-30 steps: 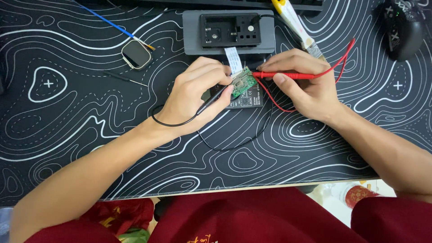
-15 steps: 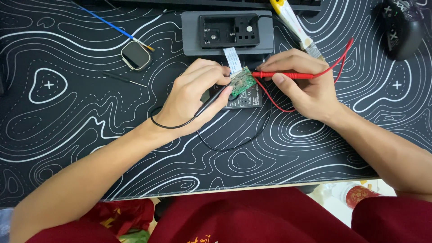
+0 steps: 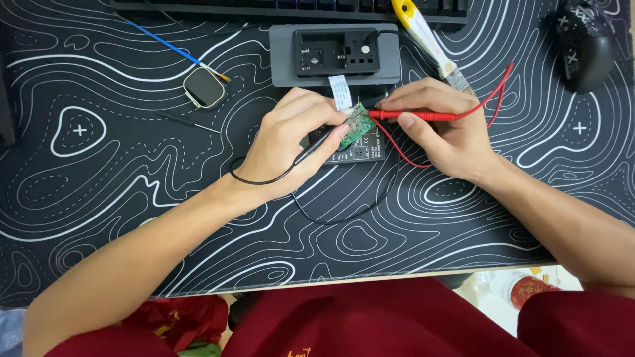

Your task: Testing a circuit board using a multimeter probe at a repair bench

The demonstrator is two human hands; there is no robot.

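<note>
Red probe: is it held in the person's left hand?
No, the red probe lies in the right hand, while the left hand holds the black probe at the green circuit board.

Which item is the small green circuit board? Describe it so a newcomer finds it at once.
On the black desk mat with white contour lines, look just below the grey rectangular case at top centre. Between the left hand and right hand sits the small green circuit board, tilted. It is the only green thing there, met by the red probe.
</note>
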